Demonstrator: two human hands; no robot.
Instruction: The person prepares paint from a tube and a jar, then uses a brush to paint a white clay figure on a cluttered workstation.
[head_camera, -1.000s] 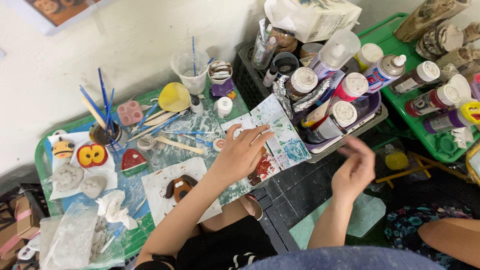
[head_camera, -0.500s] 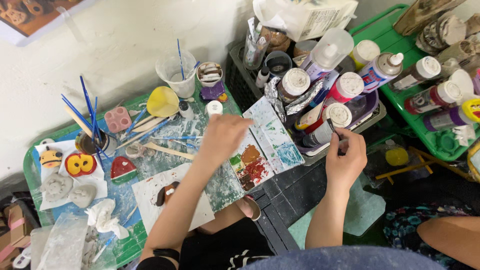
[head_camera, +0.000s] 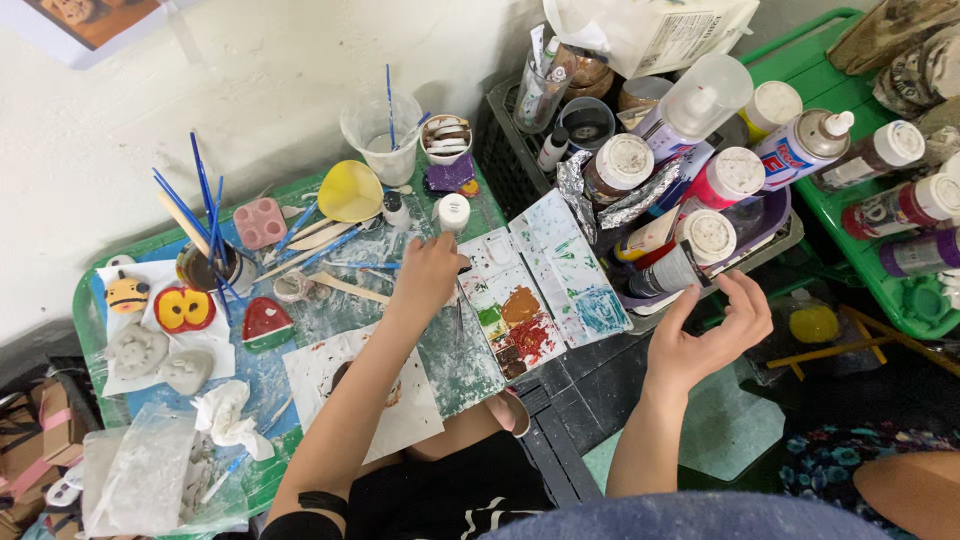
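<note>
My left hand (head_camera: 428, 275) is out over the green worktop (head_camera: 90, 325), grip narrow, fingers curled down next to a small white-capped bottle (head_camera: 453, 212) at its 1 o'clock; can't tell from this angle if the fingertips actually pinch anything. A thin brush (head_camera: 459, 318) shows just below the hand, at its 5 o'clock, lying along the left edge of the paint palette (head_camera: 545, 285); whether I'm holding it is unclear. Palette sits at 3 o'clock of that hand, tilted, with green, brown and red blobs plus a blue patch. My right hand (head_camera: 712, 335) hangs off the worktop edge at 3 o'clock of the palette, grip half open, fingers curved, nothing in it, just below a tray of paint bottles (head_camera: 720, 215). At 9 o'clock of the left hand: a watermelon-slice clay piece (head_camera: 266, 323), then a red-and-yellow painted piece (head_camera: 185, 308) on white paper. A cup of blue brushes (head_camera: 205, 262) stands at 10 o'clock, a yellow scoop (head_camera: 350, 190) and a clear water cup (head_camera: 380, 125) at 11 to 12 o'clock. My forearm crosses a white sheet (head_camera: 320, 375) with a dark piece on it.
</note>
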